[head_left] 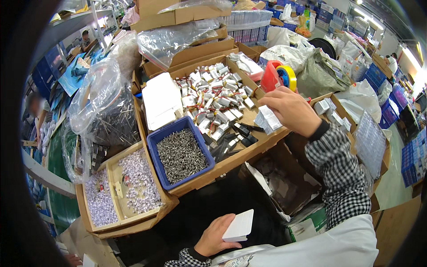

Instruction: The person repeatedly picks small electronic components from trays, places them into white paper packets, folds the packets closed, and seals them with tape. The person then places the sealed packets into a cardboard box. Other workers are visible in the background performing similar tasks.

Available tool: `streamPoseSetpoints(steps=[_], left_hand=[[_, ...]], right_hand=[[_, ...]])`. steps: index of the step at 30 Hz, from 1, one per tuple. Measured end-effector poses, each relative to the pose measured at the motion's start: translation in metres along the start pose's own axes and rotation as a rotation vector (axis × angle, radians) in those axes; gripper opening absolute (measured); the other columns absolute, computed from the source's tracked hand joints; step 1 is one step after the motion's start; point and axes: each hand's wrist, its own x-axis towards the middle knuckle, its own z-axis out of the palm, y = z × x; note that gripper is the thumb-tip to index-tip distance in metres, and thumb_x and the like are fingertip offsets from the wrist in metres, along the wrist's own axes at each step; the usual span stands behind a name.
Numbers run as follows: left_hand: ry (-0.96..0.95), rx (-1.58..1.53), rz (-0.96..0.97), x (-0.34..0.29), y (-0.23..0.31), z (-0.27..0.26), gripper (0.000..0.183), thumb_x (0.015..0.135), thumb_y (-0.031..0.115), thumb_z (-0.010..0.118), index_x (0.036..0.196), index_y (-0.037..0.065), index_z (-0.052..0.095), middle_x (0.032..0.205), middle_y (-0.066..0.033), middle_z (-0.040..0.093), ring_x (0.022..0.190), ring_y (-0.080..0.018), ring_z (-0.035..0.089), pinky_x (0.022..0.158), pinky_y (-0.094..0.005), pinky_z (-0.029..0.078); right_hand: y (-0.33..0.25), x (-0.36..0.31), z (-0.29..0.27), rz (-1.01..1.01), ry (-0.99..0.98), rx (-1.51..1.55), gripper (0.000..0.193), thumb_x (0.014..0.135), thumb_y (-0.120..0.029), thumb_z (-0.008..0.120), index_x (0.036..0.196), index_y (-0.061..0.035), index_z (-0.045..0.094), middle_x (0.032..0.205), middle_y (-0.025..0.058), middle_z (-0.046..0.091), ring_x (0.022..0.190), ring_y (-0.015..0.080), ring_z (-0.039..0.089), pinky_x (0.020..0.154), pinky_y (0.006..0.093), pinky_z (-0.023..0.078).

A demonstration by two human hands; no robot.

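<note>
My left hand (216, 236) grips a small white box (239, 226) low in front of me, thumb on the near side and fingers behind. Further up, my right hand (293, 111) is curled right over a bundle of folded paper leaflets (266, 119) at the right edge of a cardboard tray (249, 155). Its fingertips are partly hidden, so whether a leaflet is between them I cannot tell. In the tray, beside the leaflets, lie black plug-like pieces (242, 132) and many silver battery-like packs (213, 95) with red wires.
A blue bin (210, 164) holds small metal screws. Left of it, a wooden divided box (118, 202) contains tiny whitish parts. White flat boxes (162, 100) stand at the tray's left. A red tape dispenser (270, 78) is behind my right hand. Below the tray's edge sits an open carton (284, 182).
</note>
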Motion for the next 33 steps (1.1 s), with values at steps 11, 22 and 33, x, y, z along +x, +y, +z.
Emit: streamPoseSetpoints(steps=[11,22,33], left_hand=[[0.013,-0.103,-0.193,-0.014,-0.012,0.002,0.094,0.071,0.048,0.077,0.142,0.005,0.033,0.134,-0.0203,0.045,0.121,-0.0360,0.048,0.101,-0.0390,0.040],[0.047,-0.180,-0.185,-0.012,-0.017,0.001,0.094,0.073,0.052,0.074,0.142,0.004,0.032,0.134,-0.0214,0.046,0.122,-0.0357,0.048,0.101,-0.0379,0.040],[0.091,-0.204,-0.203,-0.027,-0.025,-0.003,0.094,0.074,0.051,0.073,0.143,0.005,0.031,0.135,-0.0211,0.045,0.123,-0.0346,0.048,0.101,-0.0367,0.040]], right_hand=[[0.016,-0.004,-0.023,-0.033,-0.136,0.002,0.010,0.082,-0.009,0.062,0.090,-0.0064,0.065,0.102,0.0046,0.065,0.099,0.0239,0.059,0.086,0.0351,0.047],[0.008,0.025,-0.058,0.267,-0.448,0.161,0.013,0.092,-0.011,0.053,0.099,-0.0041,0.045,0.092,0.0135,0.061,0.084,0.0319,0.060,0.079,0.0389,0.046],[0.007,0.070,0.004,0.122,-0.588,0.525,0.025,0.085,-0.014,0.062,0.106,-0.0018,0.063,0.096,0.0101,0.065,0.092,0.0217,0.061,0.084,0.0310,0.047]])
